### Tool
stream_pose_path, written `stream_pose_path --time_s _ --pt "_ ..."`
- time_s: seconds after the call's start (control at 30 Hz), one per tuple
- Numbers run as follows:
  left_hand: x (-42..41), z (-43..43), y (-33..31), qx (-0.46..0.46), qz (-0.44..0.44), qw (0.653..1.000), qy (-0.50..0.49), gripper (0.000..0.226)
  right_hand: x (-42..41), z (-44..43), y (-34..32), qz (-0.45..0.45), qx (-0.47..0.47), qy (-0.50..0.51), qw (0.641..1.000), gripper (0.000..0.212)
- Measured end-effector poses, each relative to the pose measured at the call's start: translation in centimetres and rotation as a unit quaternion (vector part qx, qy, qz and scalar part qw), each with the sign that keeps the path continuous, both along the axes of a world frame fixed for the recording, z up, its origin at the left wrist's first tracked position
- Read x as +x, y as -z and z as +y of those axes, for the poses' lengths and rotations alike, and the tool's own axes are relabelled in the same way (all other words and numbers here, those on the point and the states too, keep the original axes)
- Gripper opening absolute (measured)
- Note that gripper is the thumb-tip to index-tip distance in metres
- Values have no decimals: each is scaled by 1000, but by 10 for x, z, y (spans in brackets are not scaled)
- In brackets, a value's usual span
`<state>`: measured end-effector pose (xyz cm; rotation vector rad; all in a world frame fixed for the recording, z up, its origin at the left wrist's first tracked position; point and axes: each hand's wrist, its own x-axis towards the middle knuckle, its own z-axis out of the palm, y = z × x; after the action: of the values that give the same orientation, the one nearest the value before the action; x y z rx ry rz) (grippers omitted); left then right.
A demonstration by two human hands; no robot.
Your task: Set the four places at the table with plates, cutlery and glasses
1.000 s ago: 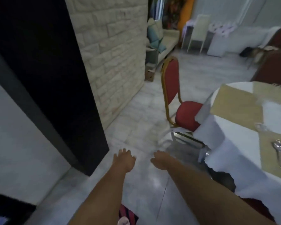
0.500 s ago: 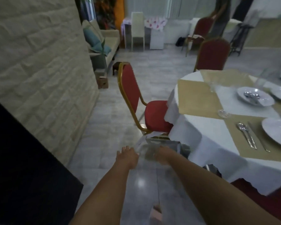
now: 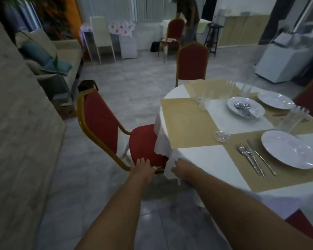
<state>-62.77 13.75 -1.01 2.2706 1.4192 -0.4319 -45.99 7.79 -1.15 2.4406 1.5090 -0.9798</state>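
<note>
The left grip (image 3: pixel 142 171) is reaching forward with fingers spread, holding nothing. The right grip (image 3: pixel 183 171) is hanging at the edge of the desk (image 3: pixel 202 159) with its fingers turned under, so I cannot tell whether it is open or closed. Mid-desk, a plate (image 3: pixel 232 108) is carrying spare spoons (image 3: pixel 242 106). It is looking glazed, breakable and probably slick, so it is best gripped at the rim and kept level.
</note>
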Motion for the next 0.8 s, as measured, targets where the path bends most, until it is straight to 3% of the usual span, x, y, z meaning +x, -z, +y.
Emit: stream_pose_path --time_s 0.23,0.47,0.8 --pt "69 60 -5 -13 2 996 87 60 60 38 2 -33 5 17 999 57" --pt "146 142 -11 20 34 969 244 50 124 88 4 -42 7 101 994 49" --pt "254 225 -7 33 -8 942 334 54 200 126 -8 -69 21 234 969 52"
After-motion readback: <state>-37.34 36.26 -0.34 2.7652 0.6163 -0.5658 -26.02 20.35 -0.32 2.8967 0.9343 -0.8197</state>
